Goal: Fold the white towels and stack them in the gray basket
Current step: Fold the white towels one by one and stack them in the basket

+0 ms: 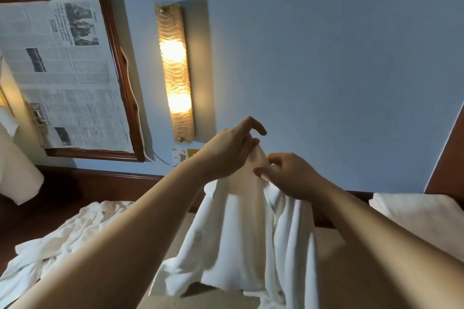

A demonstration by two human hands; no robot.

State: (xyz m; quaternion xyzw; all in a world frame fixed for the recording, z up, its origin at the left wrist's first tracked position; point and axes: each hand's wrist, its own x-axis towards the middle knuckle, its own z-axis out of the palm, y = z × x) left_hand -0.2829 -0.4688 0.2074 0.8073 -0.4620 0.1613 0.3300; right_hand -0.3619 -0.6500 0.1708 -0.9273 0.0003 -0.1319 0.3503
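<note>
A towel (253, 233) hangs from both hands at centre over the bed (334, 246), crumpled towels (62, 238) lying to its left, a folded towel (421, 216) far right, the lamp (175, 73) behind.

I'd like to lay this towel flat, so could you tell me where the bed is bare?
Bare beige bed shows between the held towel and folded towel. The left is crowded by the crumpled towel.
</note>
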